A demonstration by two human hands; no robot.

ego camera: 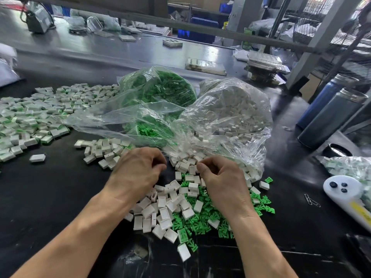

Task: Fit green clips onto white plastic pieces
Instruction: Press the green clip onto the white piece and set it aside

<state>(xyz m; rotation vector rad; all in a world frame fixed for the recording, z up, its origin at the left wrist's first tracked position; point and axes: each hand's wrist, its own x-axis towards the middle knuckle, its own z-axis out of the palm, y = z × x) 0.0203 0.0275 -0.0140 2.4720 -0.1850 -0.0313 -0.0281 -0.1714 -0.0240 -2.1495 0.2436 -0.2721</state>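
Both hands, left (138, 169) and right (218, 177), hover curled over white pieces (170, 209) and green clips (202, 215) (grip contents unclear).

Glossy black worktable (50, 197) strewn with small white rectangular plastic pieces (166, 209), bright green plastic clips (208, 213), two clear plastic bags (226, 117), two silver paperclips (311, 200).

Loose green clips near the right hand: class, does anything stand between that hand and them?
Nothing visible does. The right hand hovers directly above the loose green clips, which lie uncovered on the table among white pieces.

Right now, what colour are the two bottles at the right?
Dark blue bottles with silvery tops, head view.
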